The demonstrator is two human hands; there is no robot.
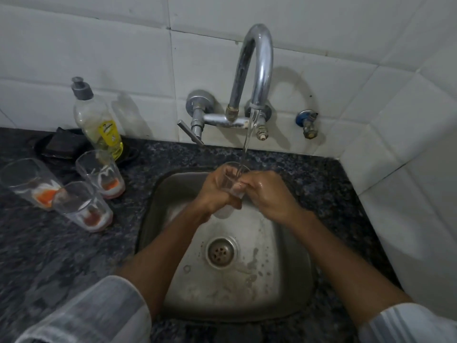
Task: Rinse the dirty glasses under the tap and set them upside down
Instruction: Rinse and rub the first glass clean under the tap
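Under the running tap, a clear glass is held mouth-up over the sink, and the stream falls straight into it. The left hand grips its lower body with curled fingers. The right hand holds it from the other side, with fingertips pinching near the rim. This glass looks nearly clean, with no coloured residue showing in it, so I judge its rinse to be well under way but not finished.

Left of the sink, three more glasses stand upright on the dark speckled bench. The back glass, the far-left glass and the front glass sit close together. Each holds orange or red dregs at the bottom with a whitish film above. None has been rinsed, and no glass is set upside down anywhere in view. So one of four is in hand, and three rinses plus all the upending appear to remain.

Behind them, against the white tiled wall, stands a soap bottle with a grey pump top and a little yellow liquid left. Its yellow label carries print, but it is too small and blurred to read, and no brand can be made out. No other writing is visible.
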